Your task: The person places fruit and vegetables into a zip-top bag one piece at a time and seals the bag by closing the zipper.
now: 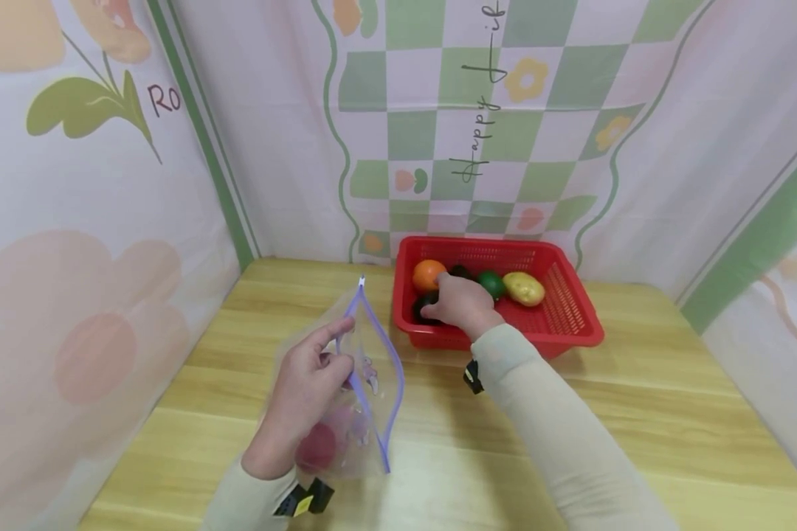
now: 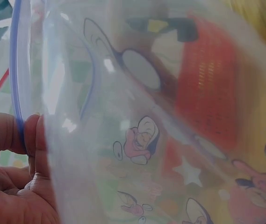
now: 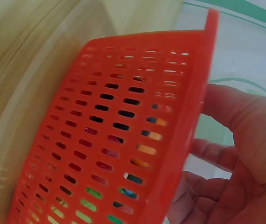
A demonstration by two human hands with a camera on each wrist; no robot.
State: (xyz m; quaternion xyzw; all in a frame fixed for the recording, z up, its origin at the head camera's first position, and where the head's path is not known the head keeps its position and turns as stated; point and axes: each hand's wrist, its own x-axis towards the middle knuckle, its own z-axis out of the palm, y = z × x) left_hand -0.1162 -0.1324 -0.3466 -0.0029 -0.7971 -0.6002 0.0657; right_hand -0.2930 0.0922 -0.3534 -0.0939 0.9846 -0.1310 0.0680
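My left hand pinches one edge of a clear zip bag with a purple seal, thumb against fingers in the left wrist view. The bag's mouth gapes, and cartoon prints show on its film. Inside its lower part is a reddish round thing. My right hand reaches over the near rim of a red basket, thumb and forefinger apart beside a dark rounded thing. An orange lies just beyond the fingers. In the right wrist view the basket wall hides the fingertips, so I cannot tell their grip.
Also in the basket are a green round thing, a yellow potato-like thing and another dark thing. Basket and bag rest on a wooden table. Printed curtains rise behind it and at both sides.
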